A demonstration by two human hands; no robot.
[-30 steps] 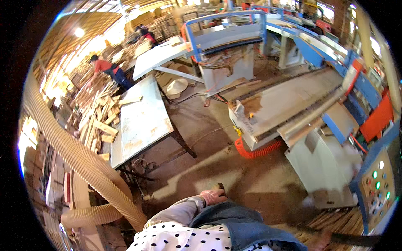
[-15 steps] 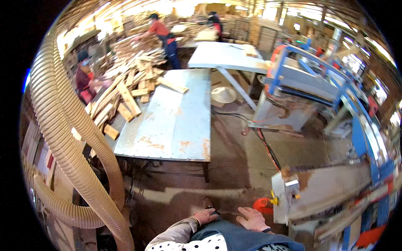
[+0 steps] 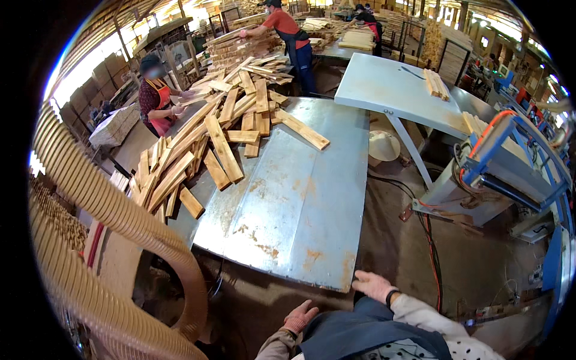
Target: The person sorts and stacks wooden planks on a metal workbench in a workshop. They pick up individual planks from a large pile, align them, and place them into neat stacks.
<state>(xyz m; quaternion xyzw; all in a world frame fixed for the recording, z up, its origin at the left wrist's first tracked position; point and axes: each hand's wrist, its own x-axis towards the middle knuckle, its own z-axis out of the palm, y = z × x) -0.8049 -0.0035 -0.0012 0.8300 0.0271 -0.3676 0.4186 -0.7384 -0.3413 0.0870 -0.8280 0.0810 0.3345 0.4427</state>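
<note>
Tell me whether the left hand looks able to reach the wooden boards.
Probably not from here: the left hand is by the apron, with the metal table between it and the wooden boards.

Ribbed tan hoses [image 3: 99,189], blue-framed machine [image 3: 480,207]

Woodworking workshop
Heaped boards [image 3: 223,150], a metal-topped table [image 3: 312,201], a ribbed hose [image 3: 120,207] and a blue-framed machine [image 3: 522,162] show it.

Brown floor [image 3: 393,243], dark cables [image 3: 431,258] running across it. Slatted roof [image 3: 99,31] upper left; bright daylight through long opening [image 3: 96,63] below. Small white lights [image 3: 483,23] upper right. Pale tabletop [image 3: 384,84] on right, slanted leg [image 3: 409,150] beneath. Stacked boards [image 3: 453,57], brown post [image 3: 463,18] farther back.
</note>
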